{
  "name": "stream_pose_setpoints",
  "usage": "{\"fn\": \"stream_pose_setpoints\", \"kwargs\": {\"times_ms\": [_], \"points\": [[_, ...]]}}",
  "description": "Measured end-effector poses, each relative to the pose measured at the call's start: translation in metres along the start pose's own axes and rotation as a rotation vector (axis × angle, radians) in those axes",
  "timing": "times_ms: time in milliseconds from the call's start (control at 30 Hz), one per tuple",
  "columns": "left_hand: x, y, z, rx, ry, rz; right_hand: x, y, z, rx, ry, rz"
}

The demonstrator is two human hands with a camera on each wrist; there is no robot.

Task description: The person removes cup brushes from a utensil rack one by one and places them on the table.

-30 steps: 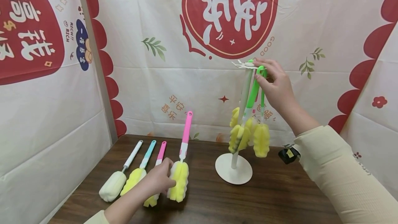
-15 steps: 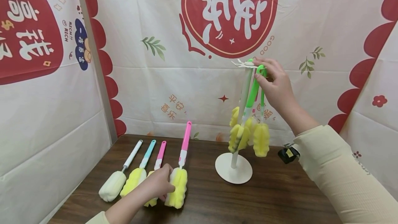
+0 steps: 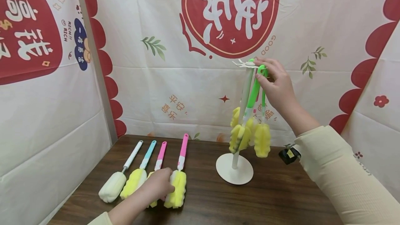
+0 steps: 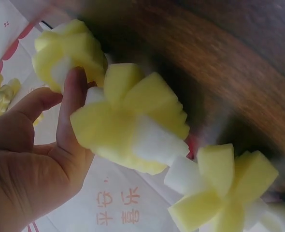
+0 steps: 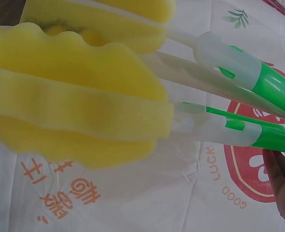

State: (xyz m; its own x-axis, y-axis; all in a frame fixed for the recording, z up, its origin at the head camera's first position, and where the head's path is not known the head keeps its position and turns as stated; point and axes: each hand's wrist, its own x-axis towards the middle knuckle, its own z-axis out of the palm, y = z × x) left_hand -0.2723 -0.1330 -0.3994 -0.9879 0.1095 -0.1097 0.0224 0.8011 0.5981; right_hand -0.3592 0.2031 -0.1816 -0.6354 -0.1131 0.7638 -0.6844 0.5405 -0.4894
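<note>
My left hand (image 3: pixel 157 184) pinches the yellow-and-white sponge head of a pink-handled bottle brush (image 3: pixel 178 190), low over the table; in the left wrist view thumb and finger meet that sponge (image 4: pixel 77 46). Directly left of it, partly hidden by the hand, lies another pink-handled brush (image 3: pixel 160 155). At the top of a white rack (image 3: pixel 248 79), my right hand (image 3: pixel 279 84) holds the handle end of a green-handled bottle brush (image 3: pixel 255 91), fingers over the hooks. A second green-handled brush (image 3: pixel 262 140) hangs beside it, yellow sponge downward.
A blue-handled brush (image 3: pixel 148 153) and a white brush (image 3: pixel 114 186) lie further left on the dark wooden table (image 3: pixel 206 200). The rack's round base (image 3: pixel 226 174) stands toward the back right. A black strap (image 3: pixel 289 155) sits by the right sleeve. Printed cloth (image 3: pixel 150 89) encloses the table.
My left hand has lowered the pink-handled brush, its handle sinking and shifting slightly left beside the other brushes. My right hand has stayed at the rack top.
</note>
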Motion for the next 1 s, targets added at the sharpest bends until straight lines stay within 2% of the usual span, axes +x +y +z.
{"fn": "stream_pose_setpoints", "kwargs": {"times_ms": [200, 500, 1000], "points": [[-0.0012, 0.0025, 0.0015, 0.095, 0.013, -0.016, 0.0002, 0.0001, 0.0006, -0.002, 0.002, -0.003], [-0.0047, 0.0036, 0.0012, 0.198, 0.039, 0.012, 0.0008, 0.0019, 0.0016, -0.004, 0.018, -0.025], [-0.0084, 0.0042, -0.0031, 0.177, 0.002, -0.022, 0.0, 0.0006, 0.0017, -0.011, 0.014, -0.009]]}}
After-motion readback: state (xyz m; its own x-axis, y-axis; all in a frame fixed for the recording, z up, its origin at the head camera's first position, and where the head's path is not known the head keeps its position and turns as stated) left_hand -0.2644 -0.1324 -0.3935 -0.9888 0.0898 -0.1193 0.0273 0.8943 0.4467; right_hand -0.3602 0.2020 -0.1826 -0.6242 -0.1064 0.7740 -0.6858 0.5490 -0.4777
